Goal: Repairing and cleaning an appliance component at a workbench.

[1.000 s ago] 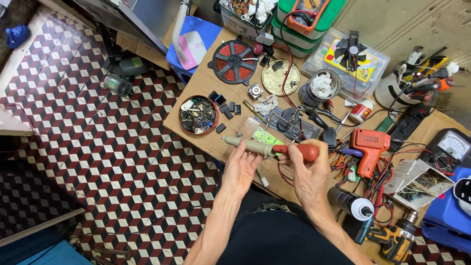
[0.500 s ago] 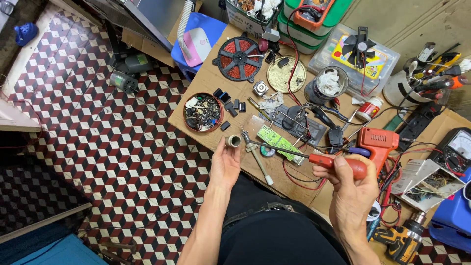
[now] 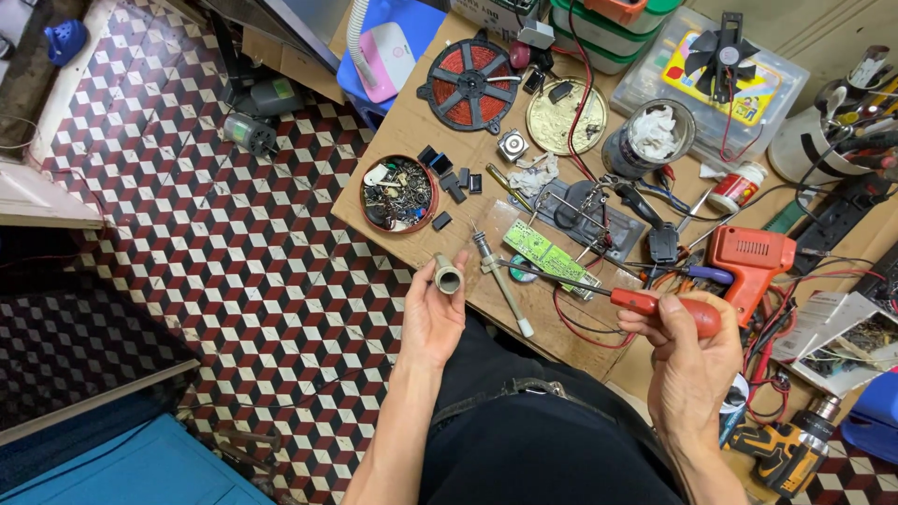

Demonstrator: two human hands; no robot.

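My left hand [image 3: 432, 313] holds a short beige tube [image 3: 448, 275] by its end, open mouth facing up, just off the near edge of the wooden table [image 3: 412, 122]. My right hand [image 3: 690, 360] grips the red handle of a screwdriver [image 3: 645, 301], whose thin shaft points left over a green circuit board [image 3: 545, 256]. Between the hands a slim metal rod with a white tip [image 3: 502, 283] lies on the table.
A round tin of screws [image 3: 400, 193], small black parts, a red coil disc [image 3: 469, 84], a brass disc [image 3: 565, 115], a metal clamp stand [image 3: 595, 207], an orange glue gun [image 3: 748, 260], a yellow drill [image 3: 791, 454] and plastic boxes crowd the table. Checkered floor lies left.
The hands have drawn apart: the left now holds the beige tube alone, the right has pulled the screwdriver to the right. The rod now lies on the table.
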